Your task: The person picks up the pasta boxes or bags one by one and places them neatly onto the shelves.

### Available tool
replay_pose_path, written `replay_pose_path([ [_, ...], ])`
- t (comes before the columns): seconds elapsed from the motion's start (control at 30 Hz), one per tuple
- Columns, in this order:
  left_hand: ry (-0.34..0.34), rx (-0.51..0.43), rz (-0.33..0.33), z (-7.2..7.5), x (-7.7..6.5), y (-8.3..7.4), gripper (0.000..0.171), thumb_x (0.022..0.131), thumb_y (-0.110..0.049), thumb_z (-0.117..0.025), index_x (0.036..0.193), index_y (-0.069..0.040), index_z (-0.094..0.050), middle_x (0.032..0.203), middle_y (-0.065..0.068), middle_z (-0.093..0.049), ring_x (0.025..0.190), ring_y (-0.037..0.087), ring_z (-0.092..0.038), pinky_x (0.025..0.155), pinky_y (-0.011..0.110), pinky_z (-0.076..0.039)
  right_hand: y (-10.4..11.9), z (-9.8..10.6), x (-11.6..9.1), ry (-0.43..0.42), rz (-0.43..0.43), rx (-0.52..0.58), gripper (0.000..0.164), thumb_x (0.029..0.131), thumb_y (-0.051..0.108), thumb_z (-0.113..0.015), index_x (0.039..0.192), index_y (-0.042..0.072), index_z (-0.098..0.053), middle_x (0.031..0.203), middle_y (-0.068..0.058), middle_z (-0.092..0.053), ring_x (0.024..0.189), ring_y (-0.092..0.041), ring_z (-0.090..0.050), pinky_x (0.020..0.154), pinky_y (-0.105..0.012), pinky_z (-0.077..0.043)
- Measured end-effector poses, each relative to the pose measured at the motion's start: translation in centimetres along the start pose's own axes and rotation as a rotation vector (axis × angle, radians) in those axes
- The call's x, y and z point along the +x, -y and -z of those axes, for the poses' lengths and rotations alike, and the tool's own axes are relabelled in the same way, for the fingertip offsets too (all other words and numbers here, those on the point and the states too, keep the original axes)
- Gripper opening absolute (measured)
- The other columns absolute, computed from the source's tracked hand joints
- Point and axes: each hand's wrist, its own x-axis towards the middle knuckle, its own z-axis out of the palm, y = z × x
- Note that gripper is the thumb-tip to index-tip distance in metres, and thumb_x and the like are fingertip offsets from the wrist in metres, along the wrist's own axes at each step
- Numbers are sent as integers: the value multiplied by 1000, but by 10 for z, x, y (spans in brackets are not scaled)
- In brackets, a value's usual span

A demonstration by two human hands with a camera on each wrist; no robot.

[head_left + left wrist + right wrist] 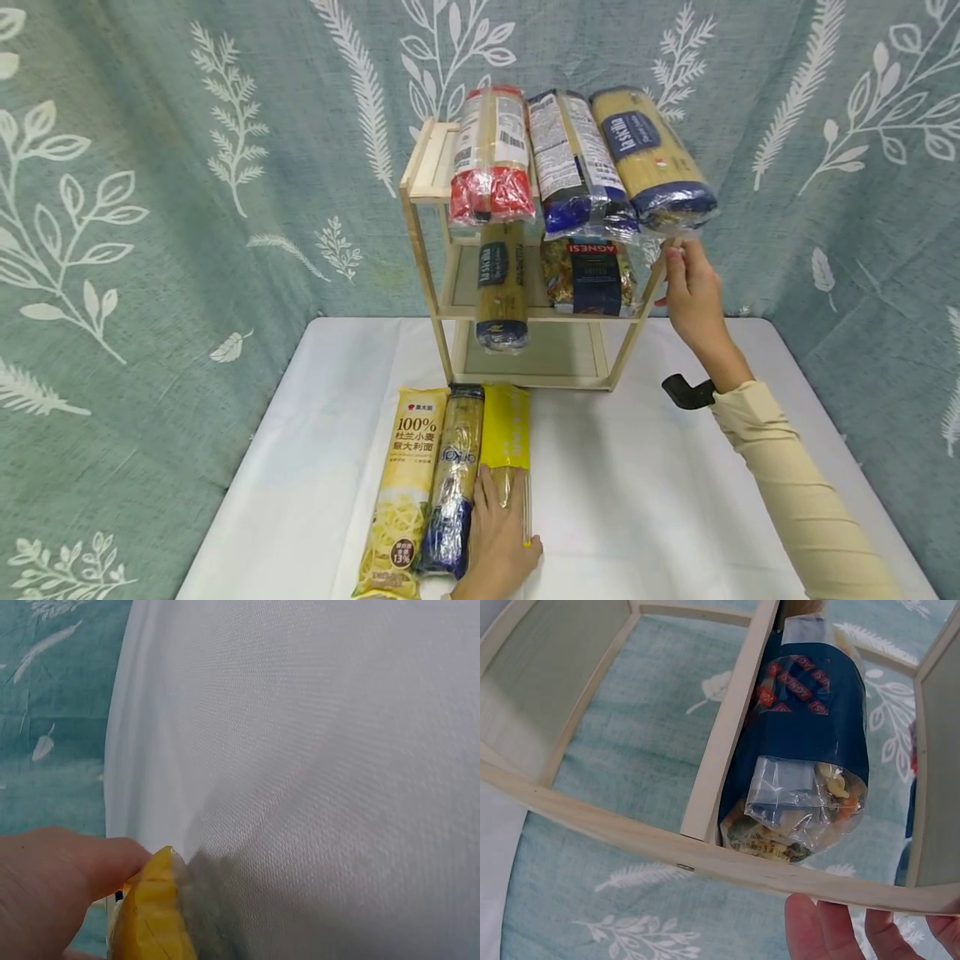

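My left hand point(498, 533) lies over the lower half of a yellow-topped spaghetti pack point(506, 429), fingers across it and thumb at its right side. In the left wrist view, the thumb point(112, 862) presses against the pack's yellow end point(154, 915). A wooden two-tier rack point(427, 250) stands at the back; its upper right corner is held by my right hand point(693, 296). From the right wrist, curled fingertips point(802, 922) show at the rack's side post point(727, 874). An Agnesi pasta bag point(596, 279) sits on the middle shelf near that hand.
Left of the yellow-topped pack lie a blue-ended pasta pack point(453, 475) and a cream noodle pack point(405, 475). On the rack's top rest a red-ended pack point(491, 158), a blue-ended pack point(581, 167) and a La Sicilia pack point(652, 158). Another spaghetti pack point(502, 287) juts from the middle shelf.
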Motion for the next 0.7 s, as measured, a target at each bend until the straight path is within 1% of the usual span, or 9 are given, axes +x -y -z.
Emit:
replay_pose_path([
  [0.13, -21, 6, 5, -4, 0, -2, 87, 74, -32, -78, 147, -15, -34, 149, 34, -5, 134, 53, -15, 99, 63, -35, -1, 1, -1, 4, 5, 11, 36, 104, 25, -32, 116, -5, -48, 91, -21, -58, 73, -24, -54, 46, -15, -51],
  [0.2, -46, 12, 6, -6, 1, -3, 84, 73, -31, -78, 146, -17, -37, 149, 32, -9, 133, 52, -18, 99, 63, -36, -2, 2, -1, 7, 8, 15, 36, 105, 25, -32, 116, -5, -47, 91, -21, -58, 72, -26, -54, 46, -15, -50],
  [0.33, -99, 7, 11, -6, 3, -2, 79, 66, -27, -79, 139, -22, -47, 145, 27, -21, 127, 50, -29, 94, 61, -41, -1, 3, -1, 0, 8, 18, 36, 105, 25, -31, 116, -5, -47, 90, -21, -56, 70, -27, -54, 44, -12, -48],
  [0.47, -131, -9, 4, -8, 6, -3, 78, 58, -22, -79, 132, -24, -52, 140, 24, -29, 118, 48, -36, 90, 59, -44, -2, 3, -2, -10, 7, -2, 36, 105, 25, -31, 116, -4, -48, 88, -20, -56, 66, -24, -55, 43, -11, -47],
  [0.53, -143, -29, 0, -8, 9, -3, 78, 56, -17, -79, 130, -24, -53, 139, 24, -29, 112, 45, -39, 83, 56, -46, -3, 2, -2, -16, 12, -8, 36, 105, 25, -31, 116, -5, -48, 88, -21, -56, 65, -23, -55, 44, -10, -47],
  [0.57, -150, -46, -2, -8, 10, -3, 78, 56, -14, -78, 129, -23, -54, 139, 24, -29, 109, 43, -40, 80, 54, -48, -3, 2, -1, -19, 13, -13, 35, 105, 26, -32, 115, -4, -48, 89, -21, -57, 63, -20, -55, 44, -10, -46],
  [0.67, -166, -127, -1, -6, 12, -3, 76, 55, -5, -74, 127, -21, -56, 138, 23, -28, 104, 38, -41, 74, 50, -48, -5, 0, 0, -25, 18, -19, 34, 104, 25, -32, 114, -4, -48, 91, -22, -59, 66, -22, -56, 47, -8, -45],
  [0.7, -170, -153, 0, -5, 12, -2, 75, 56, -3, -73, 127, -20, -57, 138, 23, -28, 104, 37, -40, 74, 50, -48, -5, 0, 0, -23, 19, -21, 34, 105, 25, -32, 113, -4, -48, 92, -23, -59, 68, -24, -57, 48, -7, -45],
])
